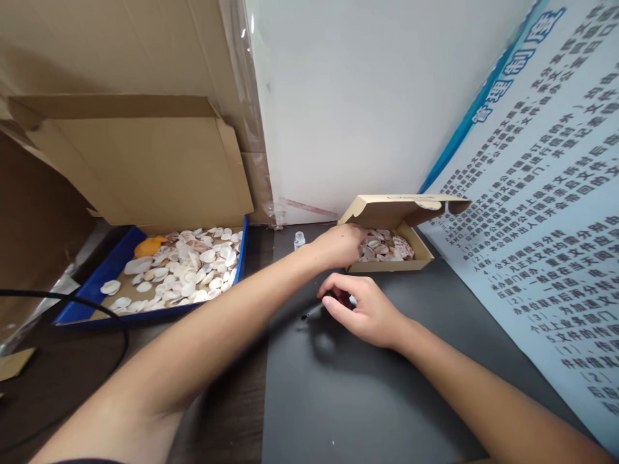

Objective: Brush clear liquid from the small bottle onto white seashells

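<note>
My left hand (342,245) reaches over the near left edge of a small open cardboard box (420,263). Its fingertips are down among the seashells (382,245) inside and mostly hidden, so I cannot see whether they grip one. Closer to me, my right hand (370,309) hovers above the dark grey mat (319,399), fingers curled in a pinch. Between them is a thin pale stick with a dark tip (304,316), resembling a small brush; the tip points left, close over the mat. A small clear glass bottle (299,241) stands just beyond my left wrist.
On the left, a blue-edged box (245,241) with a raised cardboard lid (145,161) holds many pale shells and an orange one (149,245). A black cable (126,335) curves past it. A white panel (348,109) stands behind, and a printed poster (546,225) on the right.
</note>
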### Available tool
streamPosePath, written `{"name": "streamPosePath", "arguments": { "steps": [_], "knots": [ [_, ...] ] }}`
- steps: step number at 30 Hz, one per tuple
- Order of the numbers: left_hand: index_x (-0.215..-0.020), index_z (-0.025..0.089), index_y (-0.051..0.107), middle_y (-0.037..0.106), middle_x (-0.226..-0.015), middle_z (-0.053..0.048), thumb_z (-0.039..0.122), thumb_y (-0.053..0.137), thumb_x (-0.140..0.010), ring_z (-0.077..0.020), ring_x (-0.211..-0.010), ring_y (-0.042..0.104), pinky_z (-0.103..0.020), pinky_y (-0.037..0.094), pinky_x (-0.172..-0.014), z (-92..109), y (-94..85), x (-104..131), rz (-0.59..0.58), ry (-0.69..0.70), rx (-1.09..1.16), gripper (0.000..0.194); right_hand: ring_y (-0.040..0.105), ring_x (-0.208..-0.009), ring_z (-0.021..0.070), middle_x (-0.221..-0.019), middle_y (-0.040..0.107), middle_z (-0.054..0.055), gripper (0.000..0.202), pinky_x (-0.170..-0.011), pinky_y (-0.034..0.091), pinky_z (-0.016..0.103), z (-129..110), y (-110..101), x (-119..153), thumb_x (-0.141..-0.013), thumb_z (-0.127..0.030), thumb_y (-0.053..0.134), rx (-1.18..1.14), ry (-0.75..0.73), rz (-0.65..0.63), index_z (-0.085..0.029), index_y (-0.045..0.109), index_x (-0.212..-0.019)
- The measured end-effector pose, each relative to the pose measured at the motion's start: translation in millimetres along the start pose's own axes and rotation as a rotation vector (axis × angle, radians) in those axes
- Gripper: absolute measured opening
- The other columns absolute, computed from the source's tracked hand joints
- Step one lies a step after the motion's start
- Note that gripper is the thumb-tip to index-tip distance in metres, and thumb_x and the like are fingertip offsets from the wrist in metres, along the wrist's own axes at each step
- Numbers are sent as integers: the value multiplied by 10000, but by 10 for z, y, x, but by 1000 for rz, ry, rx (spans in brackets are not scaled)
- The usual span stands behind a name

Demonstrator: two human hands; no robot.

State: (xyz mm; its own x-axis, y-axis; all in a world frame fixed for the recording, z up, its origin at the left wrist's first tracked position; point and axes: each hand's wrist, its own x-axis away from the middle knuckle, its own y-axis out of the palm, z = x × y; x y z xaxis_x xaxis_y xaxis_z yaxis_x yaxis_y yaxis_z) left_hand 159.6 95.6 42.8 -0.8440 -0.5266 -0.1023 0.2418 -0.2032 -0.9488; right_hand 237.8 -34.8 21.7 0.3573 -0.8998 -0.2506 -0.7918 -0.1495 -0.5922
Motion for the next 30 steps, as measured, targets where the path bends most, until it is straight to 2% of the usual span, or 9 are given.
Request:
{"name": "streamPosePath", "arguments": {
  "steps": [4, 11, 14, 17, 20, 23, 25, 27, 30],
  "knots": [
    [-1069, 100, 701, 708, -1134, -154, 26, 459, -834, -241, -1045, 651, -337, 504, -924, 11, -24, 31, 81, 51, 26, 346, 463, -557, 109, -622, 525, -42, 78, -545, 371, 228, 7, 0, -3, -862, -215, 546, 7, -1, 5, -186, 617, -845],
    [-1070, 126, 655, 672, -1090, -118, 61, 523, -813, -224, -999, 611, -331, 499, -885, 151, -128, 206, 111, 86, 181, 295, 485, -540, 115, -624, 593, -15, 128, -538, 385, 232, 6, 8, -3, -855, -216, 546, 14, 4, 0, -173, 665, -840],
    [-966, 157, 615, 639, -919, -38, 37, 515, -807, -159, -829, 574, -270, 468, -745, 140, -276, 401, 120, 14, 361, 223, 503, -559, 121, -644, 607, -6, 129, -554, 393, 237, -8, 1, -4, -853, -215, 542, 17, 7, -2, -172, 662, -834],
    [-851, 175, 556, 562, -777, 18, 152, 549, -878, -124, -710, 502, -251, 418, -658, 88, -425, 667, 108, -113, 613, 36, 506, -575, 122, -659, 602, -8, 120, -560, 387, 236, -19, -7, 2, -861, -226, 542, 17, 5, -5, -176, 650, -841],
    [-879, 181, 541, 533, -755, 38, 299, 572, -927, -104, -659, 484, -242, 413, -630, 40, -488, 979, 8, -200, 916, 131, 487, -569, 117, -642, 563, -24, 112, -559, 380, 232, -25, -7, 12, -875, -227, 535, 24, 9, -21, -186, 637, -853],
    [-842, 185, 518, 547, -687, 41, 370, 602, -924, -106, -626, 512, -246, 434, -627, 0, -444, 1307, -24, -351, 1121, 219, 474, -567, 116, -638, 535, -31, 117, -564, 383, 236, -27, -2, 17, -895, -236, 528, 36, 9, -27, -190, 629, -860],
    [-882, 170, 544, 630, -769, -2, 381, 601, -931, -107, -648, 563, -253, 462, -652, -31, -374, 1517, -60, -434, 1225, 224, 479, -576, 119, -650, 531, -30, 116, -568, 396, 238, -24, -1, 17, -909, -252, 527, 31, 10, -10, -193, 624, -885],
    [-883, 161, 552, 661, -874, -42, 390, 591, -937, -123, -713, 625, -247, 484, -638, -67, -284, 1700, -37, -501, 1371, 239, 491, -589, 123, -665, 524, -30, 101, -572, 413, 237, -13, 2, 17, -917, -262, 532, 20, 17, 25, -198, 610, -924],
    [-833, 184, 472, 624, -751, -6, 424, 510, -978, -99, -545, 580, -213, 431, -498, -115, -128, 1882, 0, -591, 1516, 283, 511, -608, 126, -690, 529, -29, 79, -575, 438, 233, 13, 12, 19, -915, -258, 548, 1, 21, 65, -207, 577, -967]
  ]
}}
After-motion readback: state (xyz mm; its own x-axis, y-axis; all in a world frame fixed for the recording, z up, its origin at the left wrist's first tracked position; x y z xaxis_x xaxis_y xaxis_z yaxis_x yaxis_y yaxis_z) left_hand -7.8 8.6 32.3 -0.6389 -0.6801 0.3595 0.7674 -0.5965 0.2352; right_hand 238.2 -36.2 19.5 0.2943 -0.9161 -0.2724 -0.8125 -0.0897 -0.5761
